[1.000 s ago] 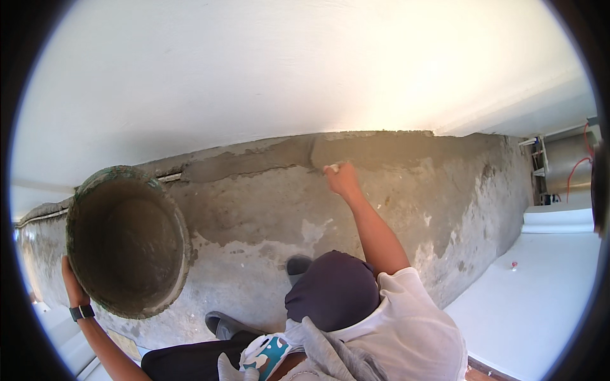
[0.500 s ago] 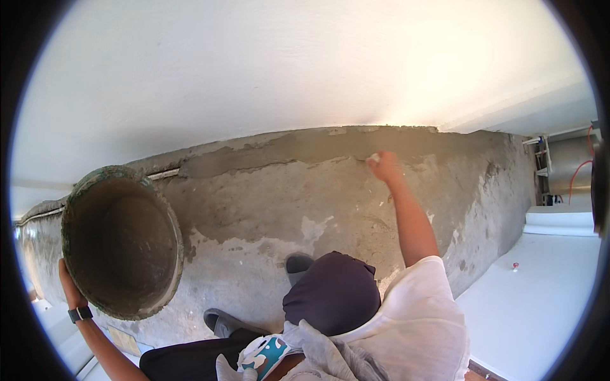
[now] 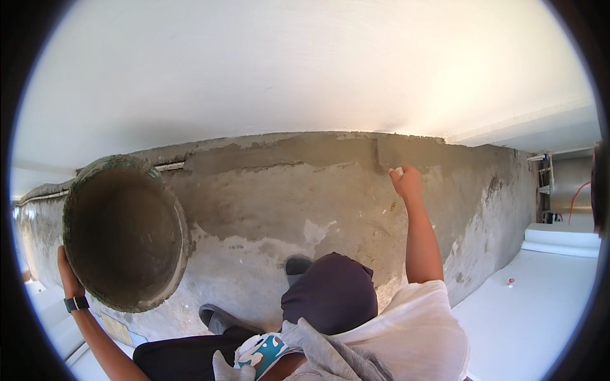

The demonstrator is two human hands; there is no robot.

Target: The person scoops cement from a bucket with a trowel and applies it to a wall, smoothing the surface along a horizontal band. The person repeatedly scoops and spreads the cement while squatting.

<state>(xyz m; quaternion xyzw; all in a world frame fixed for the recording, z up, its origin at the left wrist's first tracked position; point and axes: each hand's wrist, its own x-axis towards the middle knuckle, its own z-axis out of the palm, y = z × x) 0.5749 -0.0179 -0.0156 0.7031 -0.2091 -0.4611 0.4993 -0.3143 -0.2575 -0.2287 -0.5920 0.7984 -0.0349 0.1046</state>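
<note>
My left hand [image 3: 70,276] presses against the lower left side of a big round bucket [image 3: 127,241] crusted with dried cement. The bucket's mouth faces me, and its inside looks nearly bare apart from grey residue. My right hand [image 3: 408,182] is closed around the pale handle of what looks like a trowel [image 3: 377,154]. Its thin dark blade shows almost edge-on, against the damp band of mortar [image 3: 298,151] along the foot of the white wall. The grip itself is mostly hidden by my fingers.
A white wall [image 3: 254,70] rises beyond the mortar band. Rough grey concrete [image 3: 267,203] spreads below me, with my dark sandals [image 3: 219,317] on it. A thin pipe [image 3: 170,166] runs behind the bucket. At right are a white surface [image 3: 527,305] and a metal cylinder [image 3: 569,184].
My right hand has moved a little right and nearer to me, and the trowel's blade edge now shows. The bucket and my left hand have barely shifted.
</note>
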